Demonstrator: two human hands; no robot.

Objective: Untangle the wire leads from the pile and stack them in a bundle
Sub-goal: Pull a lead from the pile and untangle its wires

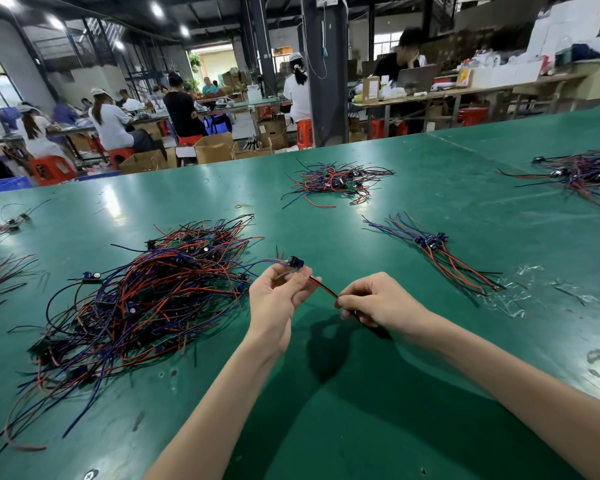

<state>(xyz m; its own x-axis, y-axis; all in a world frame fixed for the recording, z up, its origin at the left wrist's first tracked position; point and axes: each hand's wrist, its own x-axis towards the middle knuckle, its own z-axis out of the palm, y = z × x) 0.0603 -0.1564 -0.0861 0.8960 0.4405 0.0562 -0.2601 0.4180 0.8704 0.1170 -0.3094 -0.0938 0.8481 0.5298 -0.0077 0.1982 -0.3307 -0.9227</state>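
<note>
Holding one wire lead (321,287) above the green table (395,393), just right of the big tangled pile (146,299), the left hand (278,299) has its fingers closed on the small component end, and the right hand (378,306) pinches the red and black wires. The lead looks very light and soft, so it probably bends easily and can catch on other leads. I think the best grip is at the stiff component, not at the thin wire tips. A sorted bundle (440,254) lies further right of the pile.
</note>
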